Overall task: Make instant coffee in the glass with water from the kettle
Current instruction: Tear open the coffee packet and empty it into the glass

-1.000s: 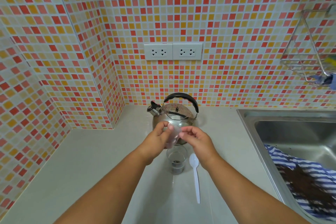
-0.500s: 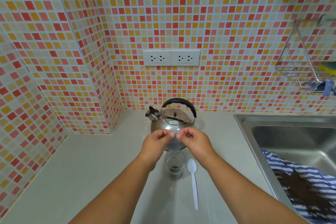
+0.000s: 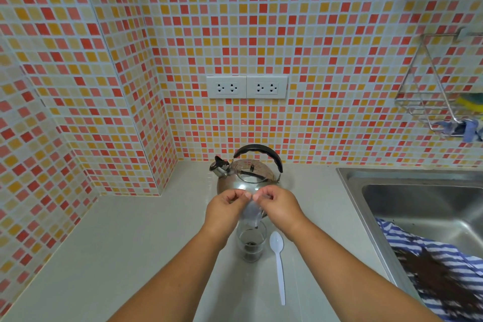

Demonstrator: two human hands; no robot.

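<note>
Orange-and-red mosaic tiles back the pale counter (image 3: 130, 256). Both hands, left hand (image 3: 226, 208) and right hand (image 3: 277, 205), pinch a small clear plastic sachet (image 3: 251, 213) over the clear drinking glass (image 3: 251, 242), tipping dark granules in. Next, I'd guess, comes gripping the steel kettle (image 3: 247, 178) just behind; the white plastic spoon (image 3: 278, 261) waits beside the glass.

both hands (image 3: 254, 206) pinch a clear sachet (image 3: 251, 213) over the glass (image 3: 251, 244), kettle (image 3: 248, 175) behind, spoon (image 3: 278, 261) beside it
</note>
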